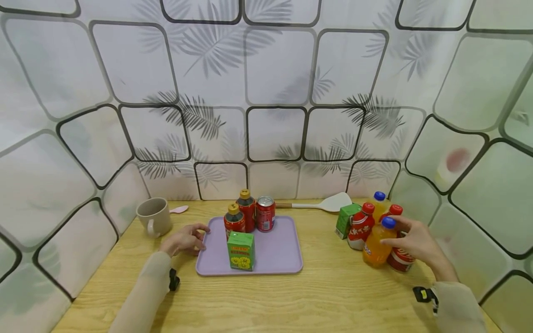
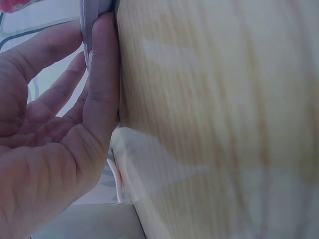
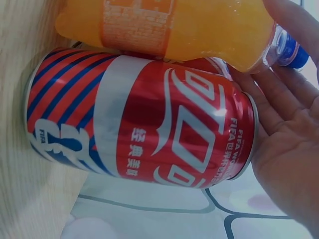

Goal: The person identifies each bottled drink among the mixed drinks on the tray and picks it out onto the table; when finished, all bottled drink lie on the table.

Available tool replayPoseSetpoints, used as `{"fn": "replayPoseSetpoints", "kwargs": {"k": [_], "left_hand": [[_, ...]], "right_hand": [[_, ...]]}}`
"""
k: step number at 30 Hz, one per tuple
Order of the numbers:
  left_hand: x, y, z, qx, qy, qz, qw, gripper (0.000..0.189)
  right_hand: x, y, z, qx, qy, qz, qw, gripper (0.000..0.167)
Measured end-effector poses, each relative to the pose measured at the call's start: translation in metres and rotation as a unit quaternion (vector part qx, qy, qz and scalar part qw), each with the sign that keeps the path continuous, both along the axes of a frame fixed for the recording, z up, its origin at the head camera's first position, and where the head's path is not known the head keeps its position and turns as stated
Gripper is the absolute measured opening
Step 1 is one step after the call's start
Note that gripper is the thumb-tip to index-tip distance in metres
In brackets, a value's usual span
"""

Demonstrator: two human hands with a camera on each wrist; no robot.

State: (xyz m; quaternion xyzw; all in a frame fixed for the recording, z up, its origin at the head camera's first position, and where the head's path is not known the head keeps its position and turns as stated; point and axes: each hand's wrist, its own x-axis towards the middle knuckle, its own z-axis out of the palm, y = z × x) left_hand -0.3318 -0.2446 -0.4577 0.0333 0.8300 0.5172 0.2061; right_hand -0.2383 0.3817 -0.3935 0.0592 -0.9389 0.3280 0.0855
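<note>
On tray [image 1: 279, 249]: bottles [image 1: 246, 213], can [image 1: 265, 215], carton [image 1: 241, 252]. Tray pinched by left hand [image 1: 187, 239], orange bottle [image 1: 376, 248] by right hand [image 1: 418, 238]; cola [image 3: 144, 119] just beside.

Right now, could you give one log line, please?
left hand: holds purple rectangular tray | right hand: holds blue-capped orange plastic bottle | green carton: on tray

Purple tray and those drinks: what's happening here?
A person's left hand touches the left edge of a purple, rectangular tray. It holds two gold-capped, red-labelled bottles, a red metal can and a green box-shaped carton. The right hand grips an orange, blue-capped plastic bottle amid other drinks, right of the tray.
</note>
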Motion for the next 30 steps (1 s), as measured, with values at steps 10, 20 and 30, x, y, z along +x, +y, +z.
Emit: {"fn": "replayPoseSetpoints", "kwargs": {"k": [10, 20, 30], "left_hand": [[-0.001, -0.001, -0.002, -0.001, 0.005, -0.008, 1.0, 0.059], [-0.001, -0.001, -0.003, -0.009, 0.009, -0.013, 0.9998, 0.058], [-0.002, -0.001, -0.002, -0.01, 0.003, -0.009, 0.9999, 0.058]], "right_hand": [[-0.001, 0.003, -0.004, 0.0, 0.01, 0.008, 0.9999, 0.081], [-0.002, 0.005, -0.004, -0.117, 0.069, 0.036, 0.9901, 0.06], [-0.003, -0.006, 0.006, -0.16, 0.162, 0.006, 0.9737, 0.034]]}}
